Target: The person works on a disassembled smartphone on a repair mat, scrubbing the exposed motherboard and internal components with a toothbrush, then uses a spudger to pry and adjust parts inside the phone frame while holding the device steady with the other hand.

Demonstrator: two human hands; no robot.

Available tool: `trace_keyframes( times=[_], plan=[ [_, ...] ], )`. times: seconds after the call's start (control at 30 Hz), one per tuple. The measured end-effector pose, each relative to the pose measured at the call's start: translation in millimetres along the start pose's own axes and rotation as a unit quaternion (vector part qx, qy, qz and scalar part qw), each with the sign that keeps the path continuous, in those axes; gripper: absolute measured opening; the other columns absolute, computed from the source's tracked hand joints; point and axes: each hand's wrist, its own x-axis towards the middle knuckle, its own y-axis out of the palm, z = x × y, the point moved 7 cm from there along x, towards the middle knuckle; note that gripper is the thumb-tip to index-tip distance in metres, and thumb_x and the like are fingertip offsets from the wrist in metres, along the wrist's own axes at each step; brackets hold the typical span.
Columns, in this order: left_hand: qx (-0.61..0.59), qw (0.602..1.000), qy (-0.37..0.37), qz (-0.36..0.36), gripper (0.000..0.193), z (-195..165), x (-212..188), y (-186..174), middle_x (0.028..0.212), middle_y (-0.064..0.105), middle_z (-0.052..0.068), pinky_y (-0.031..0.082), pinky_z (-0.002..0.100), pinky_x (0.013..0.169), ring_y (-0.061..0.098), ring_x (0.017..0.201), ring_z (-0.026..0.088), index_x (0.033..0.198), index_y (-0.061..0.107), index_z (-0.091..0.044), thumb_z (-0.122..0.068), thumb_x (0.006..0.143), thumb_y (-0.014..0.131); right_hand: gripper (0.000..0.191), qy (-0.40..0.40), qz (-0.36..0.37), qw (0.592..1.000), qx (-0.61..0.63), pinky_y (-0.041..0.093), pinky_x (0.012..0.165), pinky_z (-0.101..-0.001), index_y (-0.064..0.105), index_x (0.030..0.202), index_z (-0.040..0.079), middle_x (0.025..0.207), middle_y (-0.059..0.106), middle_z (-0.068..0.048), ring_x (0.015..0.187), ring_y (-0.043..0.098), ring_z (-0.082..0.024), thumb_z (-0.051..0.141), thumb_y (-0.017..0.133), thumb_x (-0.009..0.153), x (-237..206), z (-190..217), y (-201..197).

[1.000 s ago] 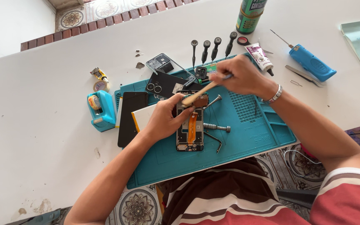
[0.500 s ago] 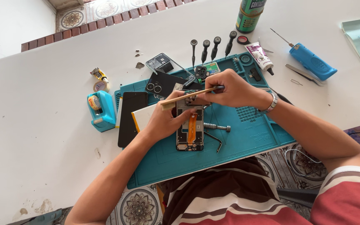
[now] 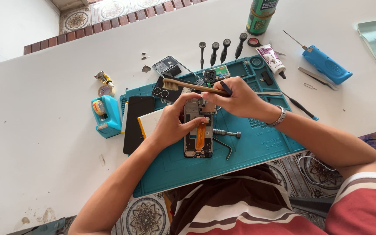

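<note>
An opened phone with an orange flex strip lies on the teal work mat. My left hand grips its upper left edge and holds it steady. My right hand is shut on a wooden-handled brush, which points left with its bristles above the mat's top edge. The fingers of that hand also pinch a small part at the phone's top end. A metal screwdriver and bent tweezers lie just right of the phone.
A black phone screen, a white panel, a back cover and camera parts lie at the mat's left. Several screwdrivers, a spray can, a glue tube, a blue electric tool and a teal tape dispenser surround it.
My right hand has swung the brush from angled down over the phone to lying level, bristles now pointing left. It moved closer to the phone's top. My left hand stayed on the phone.
</note>
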Motion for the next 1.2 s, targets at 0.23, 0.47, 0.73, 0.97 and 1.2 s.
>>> trace_keyframes(
  times=[0.23, 0.47, 0.73, 0.97, 1.2],
  plan=[
    [-0.003, 1.0, 0.015, -0.004, 0.053, -3.9, -0.2, -1.6, 0.097, 0.076, 0.011, 0.067, 0.029, 0.069, 0.079, 0.083, 0.018, 0.133, 0.051, -0.009, -0.022, 0.09, 0.08, 0.043, -0.008, 0.045, 0.999, 0.006, 0.021, 0.042, -0.0258, 0.059, 0.066, 0.009, 0.052, 0.036, 0.007, 0.047, 0.028, -0.003, 0.036, 0.069, 0.098, -2.2, -0.5, 8.6],
    [-0.023, 0.999, 0.03, -0.009, 0.048, -2.8, -2.2, -1.7, 0.095, 0.074, 0.01, 0.064, 0.028, 0.07, 0.077, 0.083, 0.015, 0.134, 0.051, -0.008, -0.018, 0.094, 0.074, 0.033, -0.038, 0.099, 0.994, 0.029, 0.03, 0.046, -0.0222, 0.065, 0.091, 0.006, 0.059, 0.045, 0.008, 0.052, 0.036, -0.001, 0.038, 0.069, 0.096, -6.7, 7.3, 13.4],
    [0.002, 0.997, 0.072, -0.016, 0.032, -4.4, -2.5, -1.8, 0.088, 0.072, 0.006, 0.056, 0.026, 0.059, 0.073, 0.075, 0.011, 0.126, 0.053, -0.007, -0.021, 0.101, 0.069, 0.031, -0.049, 0.134, 0.988, 0.062, 0.032, 0.047, -0.02, 0.067, 0.109, 0.004, 0.062, 0.062, 0.008, 0.053, 0.043, 0.001, 0.031, 0.069, 0.095, -8.4, 13.6, 19.2],
    [0.014, 0.998, 0.053, -0.011, 0.042, -3.2, -1.9, -2.3, 0.084, 0.072, 0.007, 0.055, 0.025, 0.057, 0.071, 0.069, 0.009, 0.127, 0.051, -0.002, -0.024, 0.096, 0.07, 0.038, -0.1, 0.094, 0.99, -0.022, 0.025, 0.039, -0.0225, 0.067, 0.069, 0.008, 0.05, 0.047, 0.006, 0.042, 0.035, -0.001, 0.03, 0.066, 0.1, -0.5, -1.0, -3.1],
    [0.017, 1.0, 0.004, -0.002, 0.038, 4.5, -2.7, 0.5, 0.079, 0.071, 0.007, 0.053, 0.027, 0.055, 0.067, 0.062, 0.011, 0.127, 0.054, -0.004, -0.024, 0.097, 0.067, 0.046, -0.232, -0.015, 0.956, -0.178, 0.024, 0.04, -0.0246, 0.056, 0.059, 0.009, 0.046, 0.044, 0.003, 0.039, 0.037, -0.005, 0.031, 0.075, 0.094, 6.8, 11.5, -56.2]
  ],
)
